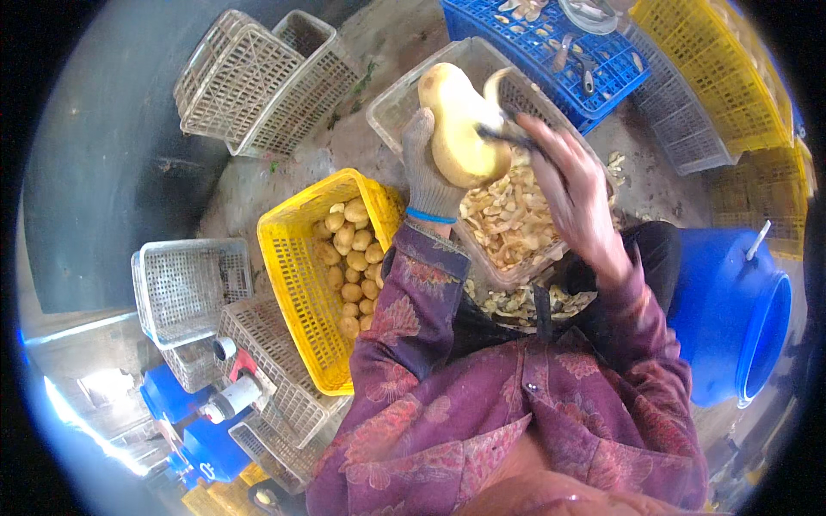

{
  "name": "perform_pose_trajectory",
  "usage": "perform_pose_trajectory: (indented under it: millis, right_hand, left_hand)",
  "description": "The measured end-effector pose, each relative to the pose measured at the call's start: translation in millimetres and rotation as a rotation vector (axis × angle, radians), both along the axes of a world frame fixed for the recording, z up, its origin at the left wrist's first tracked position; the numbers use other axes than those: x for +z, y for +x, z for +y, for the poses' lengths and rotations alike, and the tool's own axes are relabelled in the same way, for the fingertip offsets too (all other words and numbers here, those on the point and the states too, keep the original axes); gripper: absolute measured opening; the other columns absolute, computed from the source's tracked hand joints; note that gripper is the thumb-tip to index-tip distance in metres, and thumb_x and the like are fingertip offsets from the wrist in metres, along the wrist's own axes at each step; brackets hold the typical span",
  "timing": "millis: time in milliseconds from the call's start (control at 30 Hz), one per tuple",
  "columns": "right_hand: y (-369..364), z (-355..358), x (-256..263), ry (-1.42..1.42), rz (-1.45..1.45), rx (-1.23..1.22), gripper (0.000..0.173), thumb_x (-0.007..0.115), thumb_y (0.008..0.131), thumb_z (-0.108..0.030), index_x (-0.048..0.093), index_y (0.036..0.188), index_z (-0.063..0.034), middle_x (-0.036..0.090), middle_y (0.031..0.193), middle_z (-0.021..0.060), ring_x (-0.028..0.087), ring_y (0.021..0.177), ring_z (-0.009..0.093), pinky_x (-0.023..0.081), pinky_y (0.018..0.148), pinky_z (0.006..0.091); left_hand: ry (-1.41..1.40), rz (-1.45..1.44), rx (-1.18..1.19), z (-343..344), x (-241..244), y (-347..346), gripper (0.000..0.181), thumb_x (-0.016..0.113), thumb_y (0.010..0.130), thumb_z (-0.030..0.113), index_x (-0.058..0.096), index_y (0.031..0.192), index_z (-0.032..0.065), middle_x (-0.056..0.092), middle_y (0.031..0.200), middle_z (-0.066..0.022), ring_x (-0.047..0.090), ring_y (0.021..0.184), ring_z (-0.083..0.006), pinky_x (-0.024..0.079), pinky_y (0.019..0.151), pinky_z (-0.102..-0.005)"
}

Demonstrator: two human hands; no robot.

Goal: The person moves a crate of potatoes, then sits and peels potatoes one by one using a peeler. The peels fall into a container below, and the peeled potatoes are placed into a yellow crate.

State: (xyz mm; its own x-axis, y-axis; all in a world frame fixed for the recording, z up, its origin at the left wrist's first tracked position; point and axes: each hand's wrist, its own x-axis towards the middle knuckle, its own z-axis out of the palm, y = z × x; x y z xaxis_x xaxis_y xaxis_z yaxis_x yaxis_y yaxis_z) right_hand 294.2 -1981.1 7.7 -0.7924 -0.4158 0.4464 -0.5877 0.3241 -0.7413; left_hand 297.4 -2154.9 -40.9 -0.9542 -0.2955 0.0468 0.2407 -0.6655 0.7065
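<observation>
My left hand [429, 164], in a grey knit glove with a blue cuff edge, holds a large, pale yellow, mostly peeled potato [459, 126] from its left and underside. My bare right hand [571, 174] is shut on a dark-handled peeler [510, 137], whose head lies against the potato's right side. A curled strip of peel [495, 87] stands up beside the blade. Below both hands is a whitish plastic crate [400, 77] with a heap of peelings [510, 216] in it. The peeler is blurred.
A yellow crate [290, 284] of potatoes [353, 258] stands at left. Grey crates [242, 77] are stacked at upper left, others at lower left. A blue crate [548, 71] carrying peelers [586, 80] is at the top, yellow crates [716, 77] at upper right, a blue barrel [723, 316] at right.
</observation>
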Motion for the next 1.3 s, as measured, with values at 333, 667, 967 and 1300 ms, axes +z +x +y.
perform_pose_trajectory:
  millis: [333,667,967,1300]
  right_hand:
    - [21.1,4.2,3.8,0.001,-0.028,-0.099,0.037,0.057,0.085,-0.003,0.056,0.122,-0.0083,0.052,0.078,0.0123,0.057,0.069,0.026,0.046,0.061,0.0362]
    - [22.8,34.8,2.9,-0.322,-0.402,-0.167,0.029,0.052,0.090,-0.005,0.058,0.118,0.0000,0.063,0.109,0.0110,0.057,0.100,0.016,0.044,0.087,0.0294]
    - [35.2,-13.5,-27.6,-0.132,0.062,-0.144,0.044,0.056,0.085,-0.002,0.050,0.128,-0.0082,0.055,0.086,0.0154,0.058,0.073,0.031,0.048,0.063,0.0373]
    - [-20.9,-21.1,-2.5,-0.035,0.120,-0.084,0.036,0.054,0.087,-0.010,0.054,0.122,-0.0077,0.056,0.085,0.0158,0.059,0.076,0.035,0.048,0.065,0.0408]
  left_hand:
    - [0.289,0.017,-0.132,-5.0,-11.5,-10.0,0.059,0.052,0.087,0.045,0.045,0.125,0.0003,0.056,0.115,-0.0164,0.057,0.103,-0.0285,0.048,0.090,-0.0410]
    - [0.225,0.024,-0.123,-8.4,-20.3,-14.9,0.058,0.050,0.088,0.045,0.044,0.126,0.0008,0.057,0.113,-0.0174,0.058,0.101,-0.0298,0.049,0.088,-0.0414]
    - [0.539,0.362,-0.436,6.2,-31.4,-20.4,0.080,0.035,0.086,0.068,0.038,0.133,0.0038,0.052,0.120,-0.0143,0.052,0.108,-0.0285,0.043,0.093,-0.0437]
    - [0.224,-0.029,-0.234,16.0,-13.1,1.1,0.062,0.050,0.090,0.046,0.039,0.133,0.0043,0.051,0.126,-0.0149,0.053,0.112,-0.0284,0.046,0.095,-0.0407]
